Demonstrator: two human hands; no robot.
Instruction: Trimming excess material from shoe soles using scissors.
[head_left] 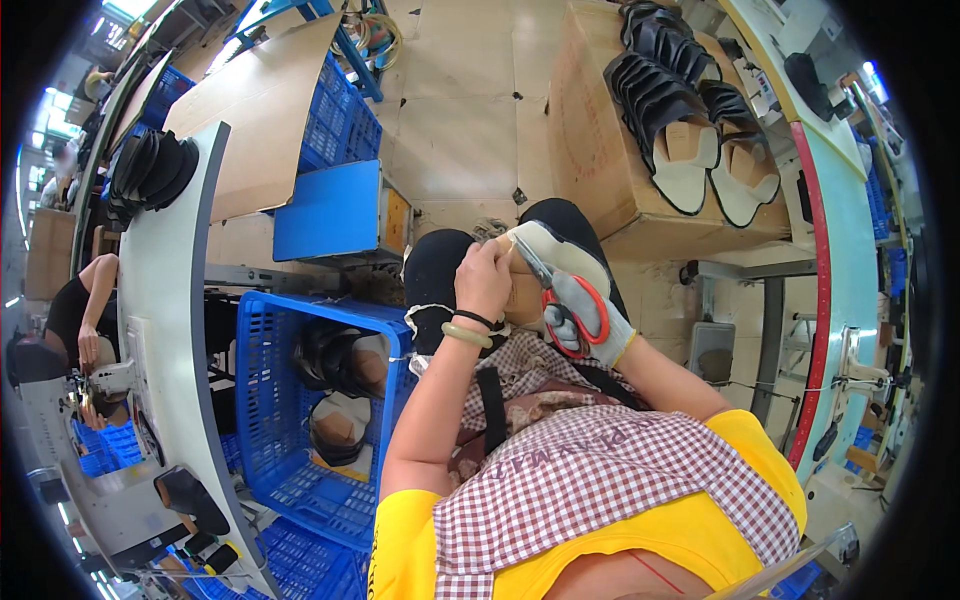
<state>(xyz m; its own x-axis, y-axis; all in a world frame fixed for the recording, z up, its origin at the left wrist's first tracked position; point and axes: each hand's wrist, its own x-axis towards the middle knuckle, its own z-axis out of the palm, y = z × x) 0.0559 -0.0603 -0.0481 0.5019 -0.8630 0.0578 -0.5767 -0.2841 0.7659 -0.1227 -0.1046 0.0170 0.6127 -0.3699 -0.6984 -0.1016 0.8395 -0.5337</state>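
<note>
Across my lap lies a shoe upper (567,252), black at the edge with a cream lining and a tan part inside. My bare left hand (482,280) pinches it at its left side. In my right hand (592,322), which wears a pale glove, are scissors (602,318) with red handles. My fingers are in the handle loops, and the blades point up and left to the upper's edge near my left fingertips. Whether the blades touch the material is too small to tell.
At my left stands a blue plastic crate (245,350) with several shoe uppers inside. Stacked black uppers (660,100) sit on a cardboard box (590,150) ahead right. A co-worker's arm (92,300) is at a sewing machine (105,380) beyond the left table (170,290). A blue box (325,212) stands ahead left.
</note>
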